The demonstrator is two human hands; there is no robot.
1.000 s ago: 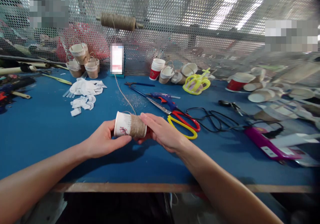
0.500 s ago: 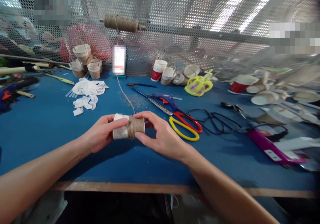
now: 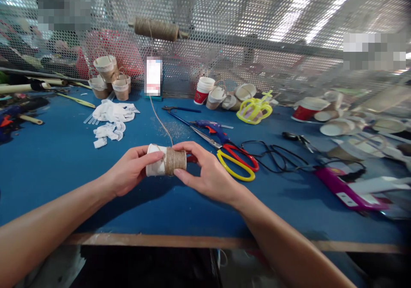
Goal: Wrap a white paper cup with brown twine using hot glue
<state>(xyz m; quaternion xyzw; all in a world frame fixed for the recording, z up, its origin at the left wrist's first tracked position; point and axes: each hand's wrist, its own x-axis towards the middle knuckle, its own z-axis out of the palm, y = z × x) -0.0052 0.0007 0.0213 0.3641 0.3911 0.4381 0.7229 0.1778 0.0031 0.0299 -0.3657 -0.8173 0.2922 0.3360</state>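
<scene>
A white paper cup (image 3: pixel 155 167) lies on its side between my hands, above the table's front half. Brown twine (image 3: pixel 175 161) wraps its right part in close turns. My left hand (image 3: pixel 132 168) grips the bare white end, thumb on top. My right hand (image 3: pixel 205 172) closes on the wound end, with thumb and fingers at the twine. From the cup a single strand (image 3: pixel 161 123) runs up and back, passing the phone-like screen (image 3: pixel 153 76), toward a twine spool (image 3: pixel 156 29) on a rod at the mesh. The fingers behind the cup are partly hidden.
Scissors (image 3: pixel 236 164) with red and yellow handles lie right of my hands, beside a blue glue gun (image 3: pixel 212 129). White paper scraps (image 3: pixel 112 112) are at left. Twine-covered cups (image 3: pixel 109 78) stand behind them. A purple power strip (image 3: pixel 348 191) and black cable sit right.
The twine-wrapped cup has turned slightly in my fingers and sits a touch higher. Both hands keep their grip; the view has shifted slightly.
</scene>
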